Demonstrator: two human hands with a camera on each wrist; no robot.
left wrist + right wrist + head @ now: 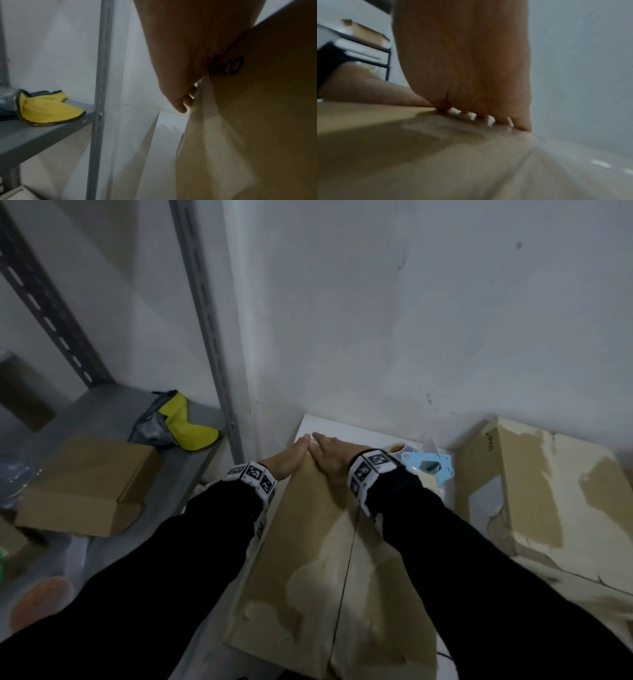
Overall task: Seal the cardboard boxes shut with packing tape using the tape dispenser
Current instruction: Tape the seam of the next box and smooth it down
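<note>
A long brown cardboard box [308, 577] lies lengthwise in front of me, its two top flaps down and meeting along a middle seam. Both hands rest side by side at its far end. My left hand [296, 455] lies along the box's left top edge, and in the left wrist view its fingertips [181, 108] touch the far corner of the box [257, 121]. My right hand [327, 455] presses flat on the top, fingers straight; the right wrist view shows the palm [462, 60] over the cardboard [419, 155]. The light blue tape dispenser [430, 467] lies unheld just right of my right wrist.
A second, larger box [548, 491] with torn pale patches stands at the right. A grey metal shelf [102, 412] at the left carries a small brown box [89, 484] and a yellow cloth [185, 422]. Its upright [209, 320] and the white wall stand close behind the box.
</note>
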